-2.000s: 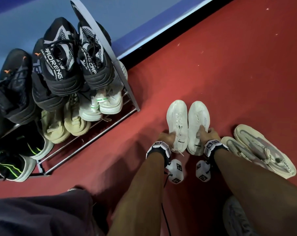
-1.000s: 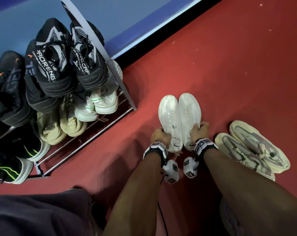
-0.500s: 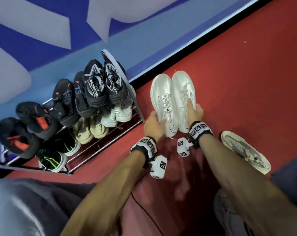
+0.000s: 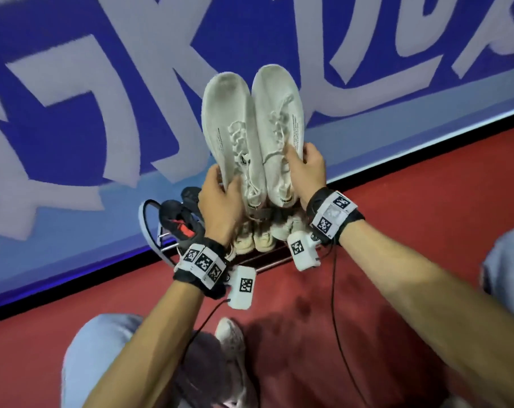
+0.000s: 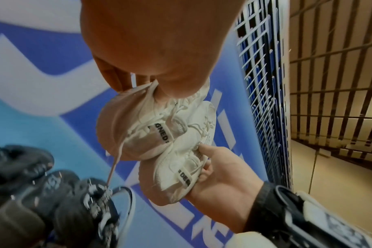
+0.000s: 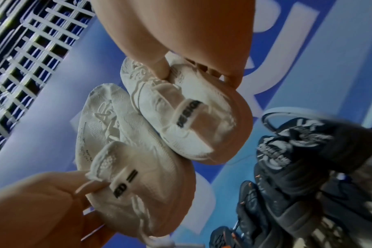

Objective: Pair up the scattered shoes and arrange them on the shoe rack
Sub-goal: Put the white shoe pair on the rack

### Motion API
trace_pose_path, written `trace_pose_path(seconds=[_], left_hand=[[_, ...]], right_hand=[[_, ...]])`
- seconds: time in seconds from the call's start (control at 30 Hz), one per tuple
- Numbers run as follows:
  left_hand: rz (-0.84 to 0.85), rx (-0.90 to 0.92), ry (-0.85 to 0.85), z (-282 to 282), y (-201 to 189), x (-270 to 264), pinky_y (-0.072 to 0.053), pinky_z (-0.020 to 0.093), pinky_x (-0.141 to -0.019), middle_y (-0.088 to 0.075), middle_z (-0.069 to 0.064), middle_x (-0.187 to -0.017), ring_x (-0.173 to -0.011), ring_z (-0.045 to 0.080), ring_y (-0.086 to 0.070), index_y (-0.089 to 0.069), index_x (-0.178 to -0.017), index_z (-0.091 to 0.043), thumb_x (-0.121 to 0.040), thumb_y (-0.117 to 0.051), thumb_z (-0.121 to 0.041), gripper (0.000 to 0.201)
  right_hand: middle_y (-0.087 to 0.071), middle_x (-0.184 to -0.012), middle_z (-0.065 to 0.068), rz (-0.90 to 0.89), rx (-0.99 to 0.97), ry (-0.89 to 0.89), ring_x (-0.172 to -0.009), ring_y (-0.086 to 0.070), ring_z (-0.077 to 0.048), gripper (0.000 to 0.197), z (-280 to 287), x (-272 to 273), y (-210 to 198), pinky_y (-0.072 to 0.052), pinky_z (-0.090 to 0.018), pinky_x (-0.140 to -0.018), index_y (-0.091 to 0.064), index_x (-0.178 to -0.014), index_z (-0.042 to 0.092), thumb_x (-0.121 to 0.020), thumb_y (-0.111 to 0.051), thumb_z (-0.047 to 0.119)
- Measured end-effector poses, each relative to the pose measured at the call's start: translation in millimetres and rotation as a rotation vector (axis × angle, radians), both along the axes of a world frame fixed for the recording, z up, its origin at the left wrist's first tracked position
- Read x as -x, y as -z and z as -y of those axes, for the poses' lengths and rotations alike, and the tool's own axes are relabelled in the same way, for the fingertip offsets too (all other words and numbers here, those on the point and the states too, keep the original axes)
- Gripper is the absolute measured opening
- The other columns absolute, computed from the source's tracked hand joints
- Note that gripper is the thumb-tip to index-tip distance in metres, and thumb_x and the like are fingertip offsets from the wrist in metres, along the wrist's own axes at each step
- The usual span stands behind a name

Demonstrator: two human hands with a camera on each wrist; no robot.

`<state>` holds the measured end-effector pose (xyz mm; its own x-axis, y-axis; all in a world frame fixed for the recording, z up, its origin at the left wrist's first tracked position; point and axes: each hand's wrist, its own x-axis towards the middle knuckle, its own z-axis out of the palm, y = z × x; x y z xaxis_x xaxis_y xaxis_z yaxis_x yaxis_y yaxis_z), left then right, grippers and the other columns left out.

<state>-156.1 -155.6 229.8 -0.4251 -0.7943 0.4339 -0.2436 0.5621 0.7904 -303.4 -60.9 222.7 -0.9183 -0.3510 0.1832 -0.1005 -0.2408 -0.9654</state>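
Two white lace-up shoes are held side by side in the air, toes pointing away from me. My left hand (image 4: 220, 198) grips the left white shoe (image 4: 226, 125) near its heel. My right hand (image 4: 305, 169) grips the right white shoe (image 4: 279, 113) at its collar, thumb on the laces. The pair hangs above the shoe rack (image 4: 146, 228), which is mostly hidden behind my hands. In the left wrist view my left hand (image 5: 149, 50) pinches one shoe (image 5: 138, 134) from above. In the right wrist view my right hand (image 6: 170, 33) holds the other shoe (image 6: 181, 117).
Black shoes (image 4: 176, 222) and cream shoes (image 4: 255, 240) sit on the rack below. A blue wall with white lettering (image 4: 88, 113) stands right behind it. The floor (image 4: 426, 216) is red. A pale shoe (image 4: 229, 334) shows near my knees. A wire grid (image 5: 261, 67) is at the side.
Both hands lifted the white pair off the red floor and carried it left and up over the rack. The beige shoes on the floor have left the view.
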Motion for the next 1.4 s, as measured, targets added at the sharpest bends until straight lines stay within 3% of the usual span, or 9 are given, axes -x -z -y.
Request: trace_pose_path(seconds=[0.1, 0.3, 0.43, 0.53, 0.63, 0.77, 1.03, 1.27, 1.4], left_hand=[[-0.062, -0.038, -0.046, 19, -7, -41, -0.058, 0.044, -0.083, -0.072, -0.011, -0.101, -0.090, 0.010, -0.068, -0.064, -0.115, -0.023, -0.092, -0.061, -0.038, 0.028], [-0.103, -0.141, -0.023, 47, -9, -105, -0.059, 0.044, -0.084, -0.074, -0.009, -0.100, -0.091, 0.008, -0.070, -0.067, -0.114, -0.020, -0.093, -0.064, -0.038, 0.028], [-0.095, -0.228, -0.049, 66, -9, -129, -0.062, 0.045, -0.077, -0.075, -0.007, -0.090, -0.081, 0.011, -0.072, -0.069, -0.105, -0.018, -0.088, -0.069, -0.034, 0.023], [-0.088, -0.348, -0.043, 76, -7, -136, -0.063, 0.044, -0.079, -0.077, -0.007, -0.094, -0.087, 0.012, -0.075, -0.070, -0.107, -0.022, -0.081, -0.073, -0.038, 0.031], [-0.111, -0.477, -0.031, 81, -2, -135, -0.064, 0.042, -0.070, -0.077, 0.003, -0.098, -0.084, 0.019, -0.076, -0.068, -0.113, -0.011, -0.086, -0.076, -0.021, 0.029], [-0.071, -0.473, -0.066, 84, 8, -128, -0.063, 0.036, -0.070, -0.076, 0.005, -0.099, -0.086, 0.019, -0.076, -0.064, -0.112, -0.010, -0.082, -0.076, -0.018, 0.034], [-0.166, -0.689, -0.127, 57, 23, -144, -0.057, 0.023, -0.062, -0.078, 0.008, -0.100, -0.080, 0.016, -0.076, -0.069, -0.112, -0.004, -0.086, -0.075, -0.002, 0.027], [-0.113, -0.862, -0.130, 60, 38, -202, -0.062, 0.039, -0.082, -0.078, 0.007, -0.104, -0.091, 0.023, -0.075, -0.073, -0.114, -0.013, -0.086, -0.080, -0.022, 0.031], [-0.133, -1.015, -0.181, 61, 92, -243, -0.063, 0.035, -0.079, -0.077, 0.014, -0.107, -0.089, 0.025, -0.074, -0.072, -0.116, -0.006, -0.085, -0.080, -0.021, 0.035]], right_hand=[[-0.072, -0.093, 0.006, -0.107, -0.078, -0.079, -0.081, -0.067, -0.005, 0.022, 25, -33, -25, -0.055, -0.021, -0.074, -0.066, -0.105, 0.019, -0.093, -0.062, 0.037], [-0.073, -0.103, 0.004, -0.272, -0.215, -0.220, -0.093, -0.070, -0.011, 0.029, 50, -69, -50, -0.059, -0.040, -0.086, -0.066, -0.108, 0.019, -0.088, -0.069, 0.039], [-0.073, -0.103, 0.003, -0.286, -0.270, -0.304, -0.094, -0.071, -0.012, 0.024, 65, -86, -48, -0.058, -0.042, -0.088, -0.067, -0.108, 0.020, -0.088, -0.070, 0.033], [-0.073, -0.107, 0.006, -0.306, -0.265, -0.372, -0.097, -0.070, -0.009, 0.028, 70, -92, -43, -0.058, -0.039, -0.090, -0.066, -0.114, 0.022, -0.088, -0.070, 0.034], [-0.072, -0.114, 0.005, -0.280, -0.187, -0.462, -0.106, -0.068, -0.009, 0.029, 72, -89, -27, -0.054, -0.039, -0.098, -0.065, -0.120, 0.020, -0.091, -0.069, 0.023], [-0.073, -0.112, 0.000, -0.210, -0.153, -0.513, -0.105, -0.070, -0.015, 0.026, 88, -79, -8, -0.055, -0.045, -0.097, -0.067, -0.117, 0.015, -0.091, -0.068, 0.013], [-0.073, -0.110, 0.001, -0.284, -0.180, -0.614, -0.105, -0.068, -0.013, 0.028, 106, -88, -12, -0.053, -0.038, -0.099, -0.069, -0.116, 0.011, -0.088, -0.071, 0.013], [-0.074, -0.110, -0.001, -0.232, -0.249, -0.720, -0.103, -0.069, -0.013, 0.029, 127, -122, 9, -0.055, -0.035, -0.096, -0.070, -0.118, 0.009, -0.088, -0.071, 0.011], [-0.074, -0.110, 0.001, -0.290, -0.403, -0.860, -0.102, -0.069, -0.011, 0.030, 149, -156, 49, -0.054, -0.031, -0.097, -0.071, -0.118, 0.011, -0.088, -0.071, 0.012]])
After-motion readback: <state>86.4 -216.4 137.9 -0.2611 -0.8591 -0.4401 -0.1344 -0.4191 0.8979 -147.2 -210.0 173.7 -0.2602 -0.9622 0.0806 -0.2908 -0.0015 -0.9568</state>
